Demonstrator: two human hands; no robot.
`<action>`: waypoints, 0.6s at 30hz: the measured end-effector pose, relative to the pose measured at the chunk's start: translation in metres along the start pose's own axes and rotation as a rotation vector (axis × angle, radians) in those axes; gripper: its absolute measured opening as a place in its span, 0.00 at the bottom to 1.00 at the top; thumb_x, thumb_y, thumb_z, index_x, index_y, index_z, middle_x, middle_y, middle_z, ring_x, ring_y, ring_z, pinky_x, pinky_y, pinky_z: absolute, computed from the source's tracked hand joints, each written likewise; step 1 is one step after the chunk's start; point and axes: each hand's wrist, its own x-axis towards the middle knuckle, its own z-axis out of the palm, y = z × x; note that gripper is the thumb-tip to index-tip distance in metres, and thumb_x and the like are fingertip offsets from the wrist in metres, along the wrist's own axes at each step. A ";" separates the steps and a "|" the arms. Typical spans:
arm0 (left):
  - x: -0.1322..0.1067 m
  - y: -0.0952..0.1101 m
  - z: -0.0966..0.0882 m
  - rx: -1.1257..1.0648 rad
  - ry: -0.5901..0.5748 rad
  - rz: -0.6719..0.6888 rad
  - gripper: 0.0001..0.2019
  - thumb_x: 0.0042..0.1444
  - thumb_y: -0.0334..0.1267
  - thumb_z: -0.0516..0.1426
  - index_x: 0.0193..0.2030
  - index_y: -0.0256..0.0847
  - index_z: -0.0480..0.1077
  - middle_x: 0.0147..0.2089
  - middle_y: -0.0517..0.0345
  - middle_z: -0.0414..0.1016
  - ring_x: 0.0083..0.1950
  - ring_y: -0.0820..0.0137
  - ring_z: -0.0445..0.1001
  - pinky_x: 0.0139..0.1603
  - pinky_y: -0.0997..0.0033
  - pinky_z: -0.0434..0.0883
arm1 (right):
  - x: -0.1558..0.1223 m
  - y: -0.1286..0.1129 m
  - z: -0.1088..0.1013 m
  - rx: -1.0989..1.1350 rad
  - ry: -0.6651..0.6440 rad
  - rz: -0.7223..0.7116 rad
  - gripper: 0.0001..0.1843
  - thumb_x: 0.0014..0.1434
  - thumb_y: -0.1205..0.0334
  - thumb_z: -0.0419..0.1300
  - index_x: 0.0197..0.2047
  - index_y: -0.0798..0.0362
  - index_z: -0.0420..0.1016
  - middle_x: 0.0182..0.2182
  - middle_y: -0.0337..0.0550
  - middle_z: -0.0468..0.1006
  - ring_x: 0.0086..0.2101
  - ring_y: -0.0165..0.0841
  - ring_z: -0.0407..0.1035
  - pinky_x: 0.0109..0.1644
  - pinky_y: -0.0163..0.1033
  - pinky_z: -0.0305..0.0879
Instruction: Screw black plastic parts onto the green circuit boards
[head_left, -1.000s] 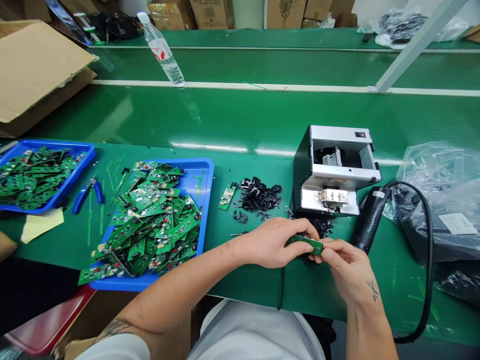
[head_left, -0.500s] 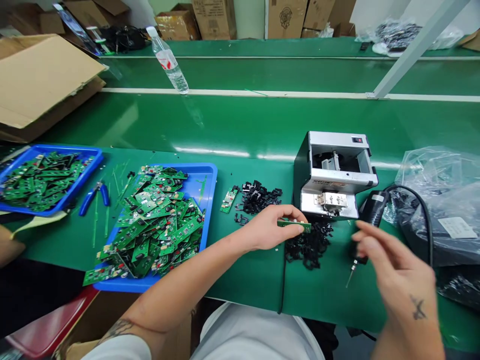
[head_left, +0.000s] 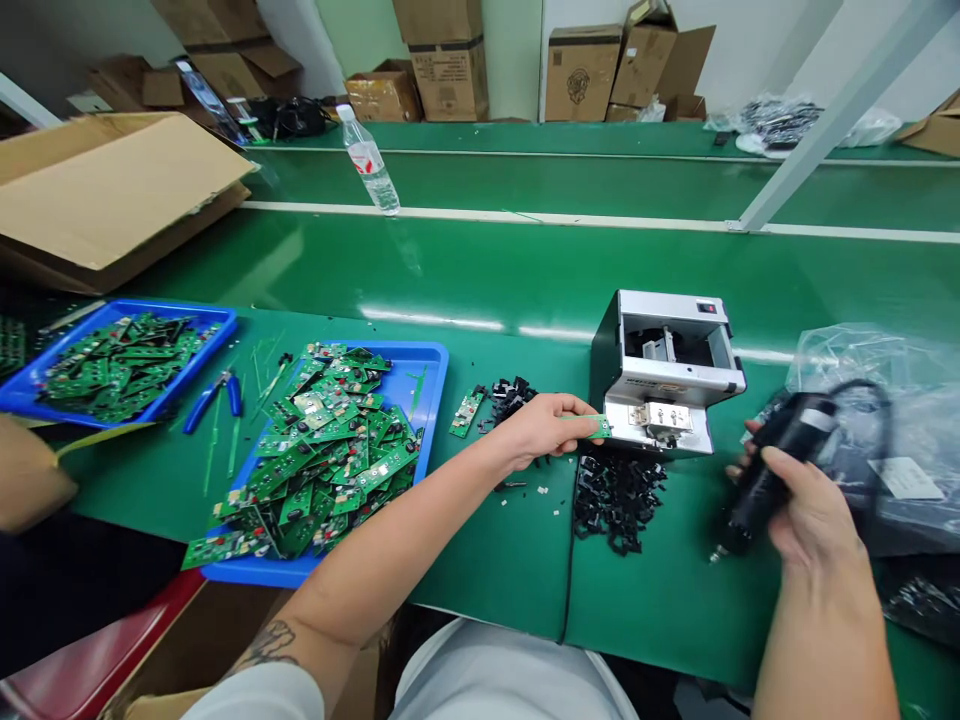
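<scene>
My left hand (head_left: 544, 430) pinches a narrow green circuit board (head_left: 596, 427) by its near end. The board's far end reaches the front of a silver bench machine (head_left: 664, 375), near its metal plate. My right hand (head_left: 806, 505) is shut around a black electric screwdriver (head_left: 776, 470), off to the right of the machine, and it looks blurred. A heap of black plastic parts (head_left: 619, 500) lies below the board, in front of the machine. A smaller black heap (head_left: 512, 398) is partly hidden behind my left hand.
A blue tray (head_left: 433, 385) piled with green boards sits left of my left arm, with a second blue tray (head_left: 172, 313) and blue-handled cutters (head_left: 214, 400) beyond it. A co-worker's hand (head_left: 26, 475) enters at the left. A plastic bag (head_left: 862, 365) lies right.
My right hand has let go of the board and picked up the screwdriver, moving right. My left hand has carried the board toward the machine. The view has tilted slightly upward.
</scene>
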 end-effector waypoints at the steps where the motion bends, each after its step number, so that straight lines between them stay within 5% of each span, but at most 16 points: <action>1: 0.001 0.001 0.000 -0.007 0.002 -0.004 0.11 0.55 0.39 0.60 0.40 0.35 0.68 0.34 0.56 0.76 0.22 0.83 0.58 0.21 0.78 0.51 | -0.004 -0.007 -0.003 0.102 -0.029 0.004 0.20 0.50 0.41 0.58 0.38 0.47 0.70 0.27 0.40 0.60 0.26 0.36 0.62 0.36 0.51 0.67; 4: 0.001 0.003 0.001 0.004 0.031 -0.006 0.13 0.54 0.39 0.61 0.41 0.36 0.65 0.33 0.55 0.77 0.22 0.82 0.59 0.21 0.78 0.51 | -0.014 -0.032 -0.014 0.369 -0.065 0.002 0.14 0.53 0.42 0.55 0.33 0.43 0.65 0.26 0.35 0.48 0.22 0.30 0.50 0.27 0.44 0.57; 8: 0.001 0.003 0.003 0.055 0.041 0.038 0.13 0.53 0.42 0.62 0.39 0.37 0.65 0.30 0.56 0.77 0.21 0.82 0.57 0.21 0.78 0.51 | -0.018 -0.065 -0.020 0.479 -0.055 -0.077 0.23 0.50 0.33 0.58 0.30 0.45 0.62 0.24 0.30 0.40 0.18 0.21 0.33 0.21 0.39 0.39; 11: 0.000 0.000 0.005 0.068 0.070 0.074 0.13 0.53 0.42 0.62 0.39 0.37 0.65 0.29 0.57 0.77 0.20 0.82 0.55 0.21 0.78 0.51 | -0.019 -0.097 -0.011 0.568 -0.119 -0.224 0.24 0.49 0.32 0.59 0.31 0.44 0.66 0.18 0.29 0.43 0.13 0.21 0.37 0.20 0.38 0.40; 14: 0.000 -0.003 0.006 0.087 0.101 0.102 0.12 0.53 0.43 0.61 0.38 0.38 0.66 0.28 0.58 0.76 0.19 0.82 0.54 0.20 0.78 0.51 | -0.019 -0.132 0.011 0.654 -0.192 -0.415 0.19 0.48 0.40 0.65 0.36 0.45 0.71 0.16 0.30 0.59 0.13 0.24 0.49 0.20 0.37 0.47; 18: 0.001 -0.009 0.006 0.126 0.130 0.147 0.13 0.53 0.45 0.61 0.37 0.38 0.67 0.25 0.61 0.74 0.19 0.82 0.54 0.20 0.78 0.50 | -0.020 -0.158 0.045 0.660 -0.163 -0.551 0.31 0.41 0.29 0.65 0.34 0.49 0.72 0.14 0.31 0.67 0.13 0.28 0.57 0.17 0.36 0.53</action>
